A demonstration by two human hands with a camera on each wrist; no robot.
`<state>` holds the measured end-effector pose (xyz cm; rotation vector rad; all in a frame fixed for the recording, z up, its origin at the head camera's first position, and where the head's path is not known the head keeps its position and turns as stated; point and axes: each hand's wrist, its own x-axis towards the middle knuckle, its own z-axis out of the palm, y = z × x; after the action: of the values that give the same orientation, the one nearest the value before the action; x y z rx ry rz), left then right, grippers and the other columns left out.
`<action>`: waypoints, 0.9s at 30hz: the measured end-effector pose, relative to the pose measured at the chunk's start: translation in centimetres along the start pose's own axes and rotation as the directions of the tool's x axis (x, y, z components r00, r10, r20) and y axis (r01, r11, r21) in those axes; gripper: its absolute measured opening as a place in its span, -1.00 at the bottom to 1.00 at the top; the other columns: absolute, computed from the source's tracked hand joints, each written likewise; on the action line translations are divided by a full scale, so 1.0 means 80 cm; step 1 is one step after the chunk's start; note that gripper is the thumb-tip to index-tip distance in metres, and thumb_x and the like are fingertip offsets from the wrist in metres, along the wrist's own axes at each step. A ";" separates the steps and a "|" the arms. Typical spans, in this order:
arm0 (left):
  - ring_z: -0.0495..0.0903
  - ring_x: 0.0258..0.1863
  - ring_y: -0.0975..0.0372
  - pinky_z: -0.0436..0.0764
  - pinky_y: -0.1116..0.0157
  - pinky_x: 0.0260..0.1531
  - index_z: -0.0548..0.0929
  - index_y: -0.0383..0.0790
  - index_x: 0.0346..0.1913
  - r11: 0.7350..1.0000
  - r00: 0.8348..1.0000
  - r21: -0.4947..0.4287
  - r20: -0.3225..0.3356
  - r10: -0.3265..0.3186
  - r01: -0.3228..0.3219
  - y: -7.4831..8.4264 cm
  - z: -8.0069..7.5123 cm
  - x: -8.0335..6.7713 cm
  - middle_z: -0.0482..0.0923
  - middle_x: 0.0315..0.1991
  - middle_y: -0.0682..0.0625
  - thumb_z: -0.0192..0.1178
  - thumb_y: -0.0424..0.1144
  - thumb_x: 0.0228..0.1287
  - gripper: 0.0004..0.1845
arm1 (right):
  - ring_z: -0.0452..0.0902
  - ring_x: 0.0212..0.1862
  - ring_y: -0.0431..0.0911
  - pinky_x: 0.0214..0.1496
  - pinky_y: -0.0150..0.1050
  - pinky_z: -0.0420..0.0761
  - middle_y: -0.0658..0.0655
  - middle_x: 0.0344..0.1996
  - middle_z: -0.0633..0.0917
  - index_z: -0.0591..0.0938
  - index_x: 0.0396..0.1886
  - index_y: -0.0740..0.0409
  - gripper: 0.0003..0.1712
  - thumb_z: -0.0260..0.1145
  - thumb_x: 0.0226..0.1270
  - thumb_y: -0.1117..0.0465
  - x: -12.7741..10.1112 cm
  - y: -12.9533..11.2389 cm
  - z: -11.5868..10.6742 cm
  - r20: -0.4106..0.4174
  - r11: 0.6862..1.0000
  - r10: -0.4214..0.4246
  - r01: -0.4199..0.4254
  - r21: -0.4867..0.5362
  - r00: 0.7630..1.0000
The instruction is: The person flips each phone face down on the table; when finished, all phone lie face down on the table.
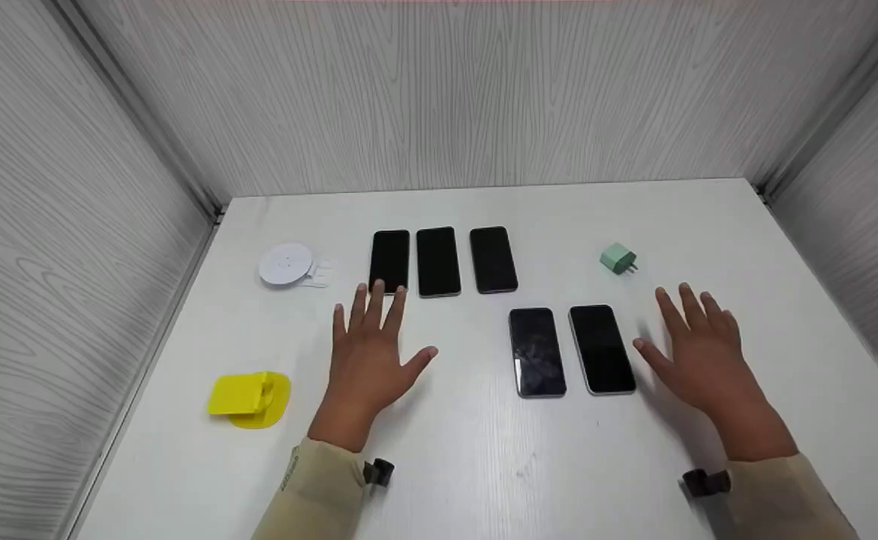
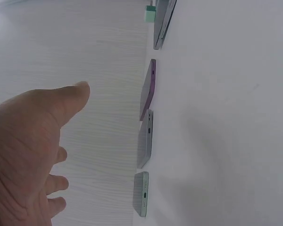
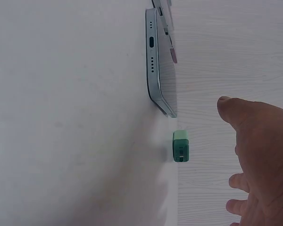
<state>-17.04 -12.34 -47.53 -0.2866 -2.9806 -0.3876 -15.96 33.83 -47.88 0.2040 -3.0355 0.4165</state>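
Observation:
Five dark-screened phones lie face up on the white table [image 1: 484, 465]. Three form a back row: left phone [image 1: 390, 261], middle phone [image 1: 437, 261], right phone [image 1: 493, 259]. Two lie nearer me: one phone [image 1: 536, 351] and another phone [image 1: 602, 349] side by side. My left hand [image 1: 371, 352] is spread flat with nothing in it, fingertips just short of the back-left phone [image 2: 140, 194]. My right hand [image 1: 698, 352] is also spread and holds nothing, just right of the front-right phone [image 3: 160, 66]. The left hand [image 2: 28, 150] and right hand [image 3: 259, 160] appear palm-side in the wrist views.
A green plug adapter [image 1: 618, 259] stands at the back right, beyond my right hand, also seen as the green adapter [image 3: 180, 146]. A white round pad [image 1: 287, 264] lies at the back left. A yellow stand [image 1: 250, 399] sits at the front left. Grey wood-grain walls enclose three sides.

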 end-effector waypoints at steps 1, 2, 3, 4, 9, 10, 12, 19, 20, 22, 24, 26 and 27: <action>-0.16 0.81 -0.12 -0.12 -0.30 0.71 0.07 0.00 0.80 1.000 1.000 -0.002 -0.001 0.003 -0.003 0.002 0.000 0.000 -0.08 0.81 -0.20 0.21 0.45 0.45 0.08 | -0.15 0.70 0.56 0.61 0.56 -0.12 0.55 0.72 0.04 0.06 0.80 0.22 0.02 0.19 0.69 -0.26 0.000 0.000 0.001 -0.003 1.000 -0.001 0.001 0.003 1.000; -0.15 0.81 -0.12 -0.11 -0.30 0.71 0.07 0.00 0.80 1.000 1.000 -0.006 -0.001 0.006 -0.006 0.004 0.000 0.000 -0.07 0.81 -0.20 0.22 0.44 0.45 0.08 | -0.14 0.70 0.56 0.61 0.56 -0.11 0.55 0.71 0.04 0.07 0.80 0.22 0.02 0.19 0.69 -0.26 0.000 -0.001 0.001 -0.006 1.000 -0.001 0.001 0.005 1.000; -0.14 0.81 -0.11 -0.10 -0.30 0.71 0.08 0.00 0.80 1.000 1.000 -0.010 -0.002 0.011 -0.011 0.006 0.001 0.000 -0.06 0.81 -0.19 0.22 0.44 0.45 0.08 | -0.14 0.70 0.56 0.61 0.56 -0.11 0.55 0.71 0.04 0.07 0.80 0.23 0.02 0.19 0.69 -0.25 -0.001 -0.001 0.002 -0.008 1.000 -0.001 0.002 0.008 1.000; -0.12 0.81 -0.11 -0.08 -0.29 0.71 0.09 -0.01 0.80 1.000 1.000 -0.018 -0.004 0.018 -0.018 0.010 0.001 0.000 -0.04 0.80 -0.19 0.24 0.43 0.45 0.08 | -0.13 0.70 0.55 0.61 0.55 -0.10 0.55 0.71 0.05 0.07 0.79 0.24 0.01 0.20 0.68 -0.24 0.000 -0.002 0.002 -0.011 1.000 -0.003 0.003 0.015 1.000; 0.01 0.78 -0.13 0.02 -0.28 0.70 0.12 -0.11 0.78 0.996 0.997 -0.049 0.004 0.076 -0.076 0.038 0.008 0.001 0.04 0.78 -0.23 0.26 0.41 0.45 0.08 | -0.12 0.69 0.56 0.62 0.55 -0.08 0.54 0.71 0.07 0.06 0.78 0.28 0.00 0.22 0.69 -0.19 0.000 -0.010 0.003 -0.018 0.997 -0.011 0.013 0.073 1.000; 0.05 0.77 -0.13 0.04 -0.27 0.69 0.12 -0.14 0.78 0.994 0.996 -0.053 0.010 0.093 -0.092 0.045 0.010 0.001 0.06 0.77 -0.24 0.26 0.41 0.46 0.09 | -0.12 0.69 0.56 0.62 0.55 -0.07 0.54 0.70 0.08 0.06 0.78 0.28 0.00 0.22 0.70 -0.18 0.001 -0.013 0.003 -0.018 0.996 -0.013 0.015 0.085 1.000; 0.09 0.75 -0.13 0.07 -0.26 0.69 0.13 -0.17 0.78 0.990 0.991 -0.059 0.026 0.130 -0.128 0.059 0.013 0.002 0.08 0.76 -0.25 0.25 0.41 0.47 0.09 | -0.11 0.68 0.57 0.62 0.55 -0.07 0.53 0.70 0.09 0.06 0.78 0.29 0.00 0.22 0.70 -0.17 0.003 -0.017 0.003 -0.016 0.994 -0.018 0.020 0.105 1.000; 0.11 0.76 -0.03 0.09 -0.16 0.71 0.08 -0.19 0.78 0.966 0.962 -0.084 0.103 0.254 -0.246 0.114 0.027 0.007 0.13 0.75 -0.18 0.20 0.43 0.48 0.11 | -0.02 0.68 0.51 0.65 0.49 0.05 0.50 0.70 0.13 0.03 0.79 0.27 0.03 0.27 0.68 -0.15 0.019 -0.039 0.008 0.031 0.982 0.003 -0.009 0.187 1.000; 0.11 0.76 -0.02 0.09 -0.14 0.72 0.08 -0.20 0.78 0.962 0.957 -0.087 0.112 0.266 -0.258 0.122 0.029 0.008 0.14 0.75 -0.17 0.20 0.43 0.48 0.11 | -0.02 0.69 0.49 0.65 0.47 0.07 0.50 0.70 0.13 0.02 0.80 0.27 0.03 0.28 0.68 -0.15 0.022 -0.042 0.009 0.046 0.979 0.013 -0.023 0.202 0.999; 0.11 0.76 0.00 0.10 -0.11 0.72 0.08 -0.21 0.78 0.957 0.949 -0.087 0.131 0.288 -0.278 0.135 0.035 0.010 0.14 0.75 -0.17 0.20 0.44 0.48 0.12 | -0.01 0.70 0.46 0.66 0.44 0.11 0.48 0.71 0.14 0.00 0.80 0.25 0.04 0.28 0.68 -0.14 0.028 -0.047 0.013 0.079 0.972 0.032 -0.050 0.228 0.996; 0.10 0.76 0.01 0.12 -0.08 0.72 0.07 -0.23 0.78 0.951 0.939 -0.074 0.152 0.310 -0.302 0.147 0.041 0.012 0.13 0.76 -0.17 0.19 0.44 0.49 0.12 | -0.01 0.70 0.44 0.67 0.42 0.13 0.48 0.70 0.16 0.00 0.81 0.24 0.04 0.28 0.68 -0.15 0.033 -0.052 0.017 0.103 0.967 0.044 -0.068 0.244 0.994; 0.11 0.76 0.02 0.16 -0.04 0.71 0.07 -0.24 0.78 0.944 0.929 -0.043 0.171 0.329 -0.326 0.158 0.047 0.014 0.11 0.76 -0.17 0.17 0.46 0.49 0.13 | 0.00 0.70 0.44 0.67 0.42 0.14 0.49 0.70 0.17 0.01 0.81 0.24 0.04 0.28 0.68 -0.14 0.038 -0.056 0.020 0.120 0.965 0.047 -0.077 0.252 0.992; 0.11 0.76 0.02 0.19 -0.02 0.70 0.06 -0.24 0.78 0.940 0.924 -0.026 0.181 0.338 -0.339 0.163 0.049 0.015 0.11 0.77 -0.17 0.15 0.47 0.49 0.13 | 0.01 0.70 0.45 0.67 0.42 0.14 0.49 0.69 0.19 0.01 0.80 0.25 0.03 0.28 0.68 -0.13 0.040 -0.058 0.021 0.124 0.965 0.043 -0.073 0.251 0.991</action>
<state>-15.96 1.31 -47.98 -0.8669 -3.0192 -0.3267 -18.57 28.59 -47.99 0.1589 -3.0992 0.8309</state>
